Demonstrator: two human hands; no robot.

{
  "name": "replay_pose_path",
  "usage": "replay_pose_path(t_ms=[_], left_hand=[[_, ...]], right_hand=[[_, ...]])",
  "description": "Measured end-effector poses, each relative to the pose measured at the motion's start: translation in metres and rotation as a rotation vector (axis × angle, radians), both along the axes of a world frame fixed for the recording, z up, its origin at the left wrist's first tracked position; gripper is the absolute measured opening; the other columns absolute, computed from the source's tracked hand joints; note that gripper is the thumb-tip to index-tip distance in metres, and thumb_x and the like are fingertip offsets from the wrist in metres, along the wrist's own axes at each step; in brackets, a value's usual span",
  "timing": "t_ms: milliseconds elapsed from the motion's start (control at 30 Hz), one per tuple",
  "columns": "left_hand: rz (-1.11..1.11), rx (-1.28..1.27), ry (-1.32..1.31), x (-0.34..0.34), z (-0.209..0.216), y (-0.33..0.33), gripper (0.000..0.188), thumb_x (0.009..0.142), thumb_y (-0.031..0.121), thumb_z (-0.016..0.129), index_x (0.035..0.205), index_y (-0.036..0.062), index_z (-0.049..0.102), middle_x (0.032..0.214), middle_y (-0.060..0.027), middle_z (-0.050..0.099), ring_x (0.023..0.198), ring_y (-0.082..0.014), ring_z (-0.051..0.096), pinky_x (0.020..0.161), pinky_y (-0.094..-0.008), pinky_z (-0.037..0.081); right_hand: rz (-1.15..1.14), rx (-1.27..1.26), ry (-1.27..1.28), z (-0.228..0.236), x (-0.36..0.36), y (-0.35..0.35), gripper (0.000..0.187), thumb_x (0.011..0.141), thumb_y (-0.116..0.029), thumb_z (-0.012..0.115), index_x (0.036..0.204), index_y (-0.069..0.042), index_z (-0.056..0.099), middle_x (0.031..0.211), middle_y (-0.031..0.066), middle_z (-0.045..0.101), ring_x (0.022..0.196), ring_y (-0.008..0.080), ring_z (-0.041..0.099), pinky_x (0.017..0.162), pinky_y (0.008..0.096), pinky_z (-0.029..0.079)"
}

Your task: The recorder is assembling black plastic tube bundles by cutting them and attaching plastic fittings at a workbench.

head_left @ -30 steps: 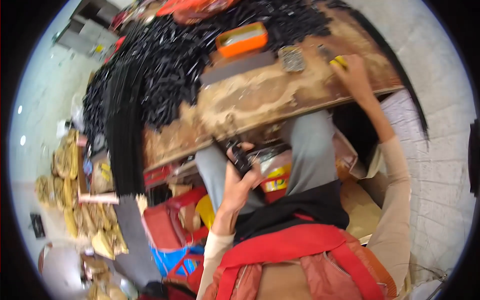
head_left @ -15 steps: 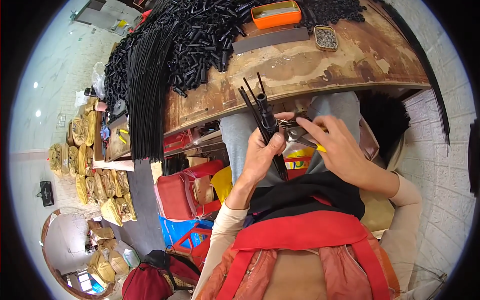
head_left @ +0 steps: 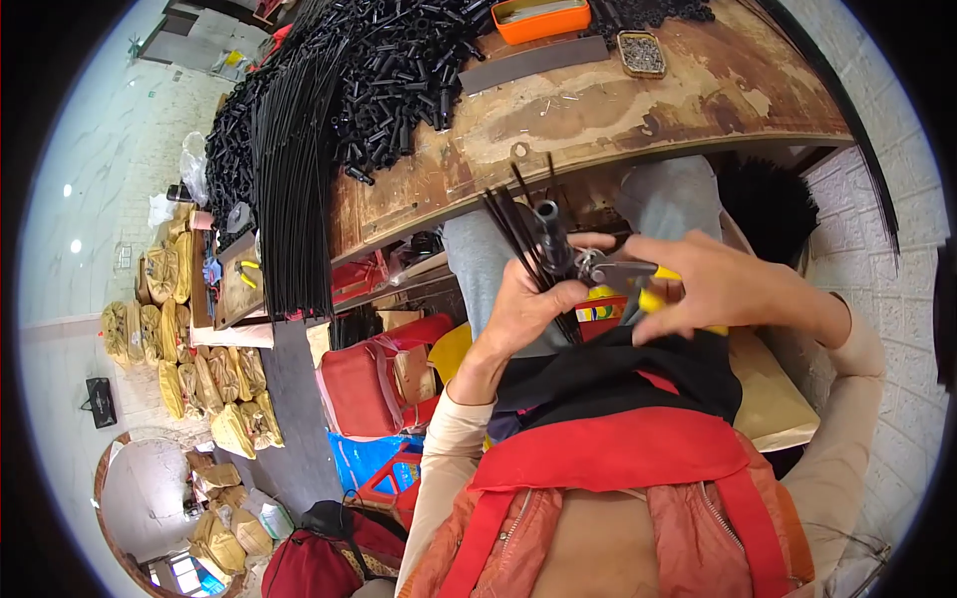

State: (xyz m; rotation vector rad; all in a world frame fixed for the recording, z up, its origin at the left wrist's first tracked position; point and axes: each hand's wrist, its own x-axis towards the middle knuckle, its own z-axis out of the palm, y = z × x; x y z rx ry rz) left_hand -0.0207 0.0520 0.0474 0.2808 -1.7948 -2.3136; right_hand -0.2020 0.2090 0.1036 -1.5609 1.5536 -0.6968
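My left hand is wrapped round a bundle of thin black rods and a black tubular fitting with an open round end. Beside the fitting sits the metal head of a pair of pliers, close to the fingers of my left hand. Its yellow handles lie in my right hand, whose fingers are slightly smeared by motion. The bundle is held over my lap, just in front of the table edge. Whether the jaws grip anything is too small to tell.
The worn wooden table bears a heap of black tubular fittings, a long bunch of black rods, an orange box, a grey strip and a small tray of metal bits. A red stool stands to the left.
My right hand has moved right and slightly down, and the pliers' handles show more fully, spread apart. The bundle in my left hand has shifted a little right, with its rods more fanned.
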Motion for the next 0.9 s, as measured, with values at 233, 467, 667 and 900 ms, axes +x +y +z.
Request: replay_pose_path(t_ms=[233,467,667,900], left_hand=[[0.111,0.004,-0.001,0.001,-0.012,-0.003,0.069,0.086,0.038,0.073,0.132,-0.0068,0.047,0.069,0.0028,0.047,0.059,-0.0071,0.040,0.052,-0.0229,0.031],[-0.021,0.064,0.079,0.010,-0.018,-0.009,0.054,0.091,0.032,0.068,0.129,-0.0029,0.053,0.069,0.0063,0.045,0.062,-0.0029,0.040,0.056,-0.0186,0.031],[0.157,-0.028,0.117,0.010,-0.018,-0.005,0.051,0.097,0.031,0.059,0.133,-0.0026,0.046,0.069,0.0059,0.042,0.061,-0.0045,0.036,0.055,-0.0208,0.029],[-0.041,0.113,0.163,0.012,-0.022,-0.017,0.053,0.095,0.036,0.061,0.128,-0.0022,0.046,0.075,0.0024,0.046,0.065,-0.0063,0.039,0.058,-0.0219,0.033]], right_hand=[[-0.253,-0.435,0.322,-0.005,0.007,0.008,0.037,0.087,-0.028,0.067,0.105,-0.002,0.047,0.074,0.0155,0.060,0.063,0.0335,0.061,0.056,0.0383,0.050],[0.052,0.608,-0.686,0.017,-0.004,0.000,0.043,0.088,-0.031,0.068,0.109,0.001,0.049,0.065,0.0100,0.060,0.044,0.0139,0.056,0.044,0.0299,0.045],[-0.265,-0.505,0.585,-0.008,0.013,0.002,0.034,0.089,-0.028,0.065,0.105,0.000,0.055,0.076,0.0146,0.061,0.069,0.0322,0.062,0.062,0.0418,0.047],[-0.092,0.737,-0.729,0.002,0.003,-0.011,0.065,0.098,-0.058,0.035,0.098,0.003,0.055,0.061,0.0074,0.051,0.043,0.0181,0.047,0.044,0.0294,0.040]])
